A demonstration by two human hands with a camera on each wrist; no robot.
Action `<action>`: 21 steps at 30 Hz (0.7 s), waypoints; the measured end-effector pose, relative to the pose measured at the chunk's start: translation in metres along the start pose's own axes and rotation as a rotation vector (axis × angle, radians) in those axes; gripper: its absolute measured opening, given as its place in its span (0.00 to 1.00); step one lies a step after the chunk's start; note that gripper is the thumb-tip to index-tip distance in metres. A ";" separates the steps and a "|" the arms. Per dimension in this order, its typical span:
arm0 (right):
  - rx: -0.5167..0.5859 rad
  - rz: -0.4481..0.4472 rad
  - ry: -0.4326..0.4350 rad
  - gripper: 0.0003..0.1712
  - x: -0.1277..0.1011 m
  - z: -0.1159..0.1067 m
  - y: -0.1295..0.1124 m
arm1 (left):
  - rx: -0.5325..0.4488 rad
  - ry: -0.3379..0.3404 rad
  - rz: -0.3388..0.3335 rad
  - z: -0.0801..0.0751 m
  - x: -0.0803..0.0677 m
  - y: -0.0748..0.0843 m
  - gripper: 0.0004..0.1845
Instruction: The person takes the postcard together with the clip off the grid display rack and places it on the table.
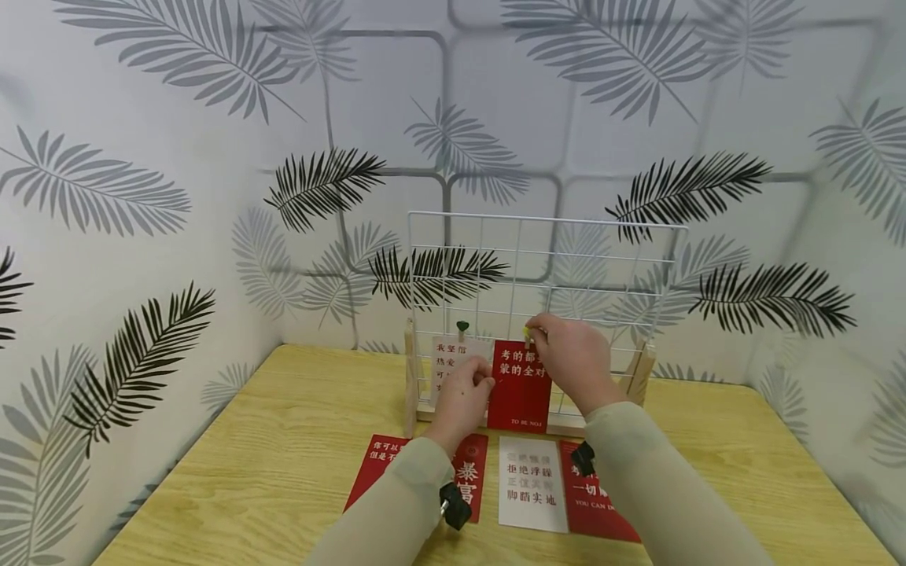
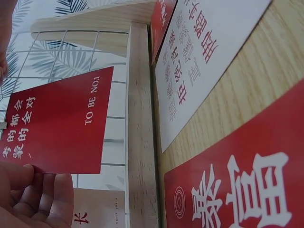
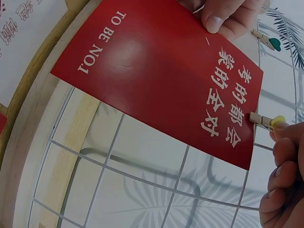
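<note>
A red card [image 1: 520, 397] with white writing hangs upright against a white wire grid [image 1: 463, 215]. My left hand [image 1: 460, 397] pinches its left edge between thumb and fingers. At the card's top edge, my right hand [image 1: 579, 363] pinches a small wooden clothespin [image 3: 259, 119] with a yellow ornament; its jaws overlap the card's edge. Just left of the red card, a white card [image 1: 440, 377] hangs on the grid, partly behind my left hand. A clothespin with a green heart-shaped ornament [image 1: 462, 325] sits at its top.
Wooden feet and a base bar [image 2: 141, 118] support the grid on a wood-grain table [image 1: 283, 440]. In front lie a red card [image 1: 368, 464], another red card [image 1: 473, 464], a white card [image 1: 527, 511] and a red card [image 1: 594, 515], partly covered by my sleeves. A leaf-patterned wall stands behind.
</note>
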State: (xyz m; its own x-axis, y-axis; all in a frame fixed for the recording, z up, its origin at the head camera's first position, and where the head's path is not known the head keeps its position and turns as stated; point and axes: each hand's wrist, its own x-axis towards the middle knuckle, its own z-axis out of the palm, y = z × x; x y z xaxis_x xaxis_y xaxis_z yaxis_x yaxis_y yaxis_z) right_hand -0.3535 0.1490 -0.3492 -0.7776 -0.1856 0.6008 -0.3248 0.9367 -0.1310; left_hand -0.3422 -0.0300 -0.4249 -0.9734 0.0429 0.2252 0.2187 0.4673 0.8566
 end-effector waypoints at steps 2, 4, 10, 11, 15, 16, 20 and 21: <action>0.006 -0.007 0.000 0.08 0.000 -0.001 0.000 | -0.001 0.003 -0.008 0.000 0.000 0.000 0.02; 0.011 -0.014 -0.001 0.07 0.000 -0.001 0.000 | 0.000 0.005 -0.008 0.000 0.000 0.001 0.02; 0.014 -0.023 -0.035 0.07 -0.002 -0.001 0.001 | -0.001 0.004 0.003 0.000 -0.001 0.000 0.02; 0.018 -0.023 -0.039 0.06 -0.002 -0.001 0.001 | -0.003 0.002 0.003 0.000 -0.001 -0.001 0.02; 0.039 -0.033 -0.022 0.06 -0.003 -0.002 0.002 | -0.002 0.003 0.002 -0.001 -0.001 -0.001 0.02; 0.041 -0.038 -0.014 0.05 -0.003 -0.002 0.003 | 0.002 0.005 0.001 -0.002 -0.001 -0.001 0.02; 0.045 -0.057 0.014 0.05 -0.003 -0.006 0.003 | 0.012 0.013 -0.012 -0.005 -0.001 -0.002 0.02; 0.046 -0.062 0.018 0.05 -0.003 -0.008 0.002 | 0.009 0.011 -0.017 -0.006 -0.001 -0.002 0.02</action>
State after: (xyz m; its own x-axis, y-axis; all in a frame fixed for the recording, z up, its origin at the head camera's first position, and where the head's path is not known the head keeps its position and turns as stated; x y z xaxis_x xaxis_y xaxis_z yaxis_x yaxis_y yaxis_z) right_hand -0.3480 0.1538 -0.3450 -0.7458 -0.2370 0.6226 -0.3967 0.9088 -0.1291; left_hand -0.3415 -0.0362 -0.4242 -0.9761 0.0258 0.2159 0.2020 0.4757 0.8561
